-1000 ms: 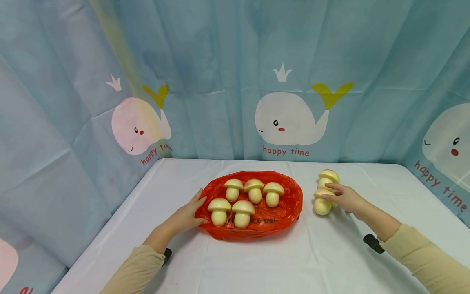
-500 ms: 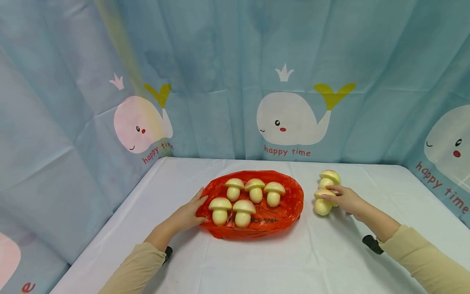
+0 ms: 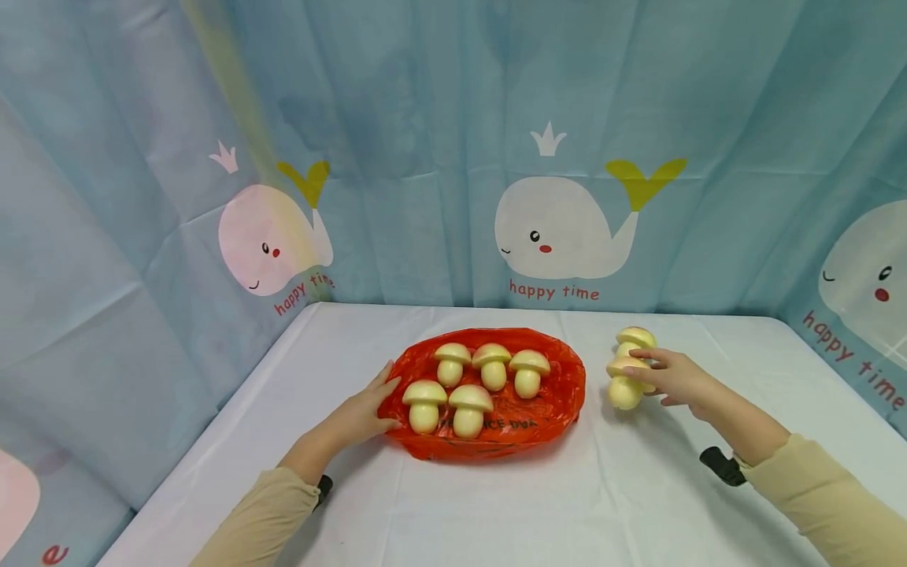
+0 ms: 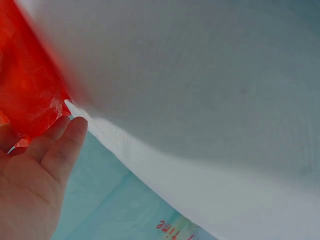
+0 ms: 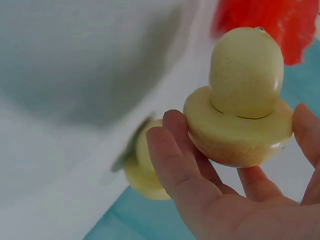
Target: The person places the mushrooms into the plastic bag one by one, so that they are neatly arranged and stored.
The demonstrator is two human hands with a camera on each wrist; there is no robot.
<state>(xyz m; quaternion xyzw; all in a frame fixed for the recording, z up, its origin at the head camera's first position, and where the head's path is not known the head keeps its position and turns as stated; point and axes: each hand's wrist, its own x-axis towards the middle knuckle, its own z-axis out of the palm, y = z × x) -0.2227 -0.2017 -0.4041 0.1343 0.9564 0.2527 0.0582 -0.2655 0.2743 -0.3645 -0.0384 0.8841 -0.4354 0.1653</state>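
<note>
My right hand grips a pale yellow mushroom by its cap. In the right wrist view that mushroom has its stem up in the picture, with the fingers and thumb around the cap. Just behind it stands a second mushroom, partly hidden. My left hand touches the left side of an oval shape of red plastic bag, its fingers fairly straight. Inside the red plastic, several like mushrooms stand upright in two rows. The left wrist view shows the fingertips against the red plastic.
A white cloth covers the table. Blue curtains with printed whales close off the back and sides. Black straps show at the wrists.
The right hand has raised the front mushroom slightly, its fingers now closer around the cap. The left hand and the mushrooms in the red plastic stay as they were.
</note>
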